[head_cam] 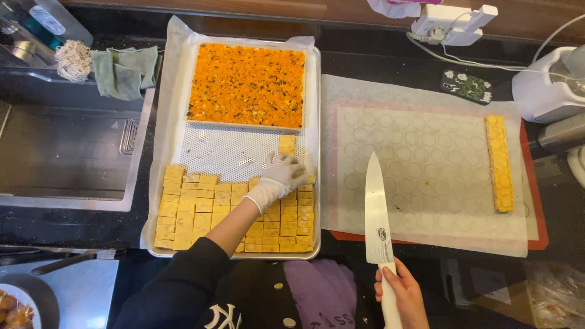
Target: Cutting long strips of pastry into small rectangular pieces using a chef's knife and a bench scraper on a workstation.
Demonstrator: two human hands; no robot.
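Observation:
My left hand point(281, 175), in a white glove, rests on the yellow cut squares point(201, 210) laid in rows on the metal baking tray point(315, 122). Its fingers touch squares near the tray's right side, just below two loose squares point(287, 144). My bare right hand point(399, 291) grips the white handle of a large chef's knife point(376, 210), blade pointing away over the baking mat point(426, 170). One long yellow strip point(499, 163) lies on the mat's right side. An uncut orange slab with dark flecks point(247, 85) fills the far half of the tray.
A sink point(61, 152) lies to the left, with a green cloth point(125, 70) and a scrubber point(73, 60) behind it. A white appliance point(548, 85), a phone point(468, 85) and a charger point(454, 24) stand at the back right. A pan handle point(61, 263) sits front left.

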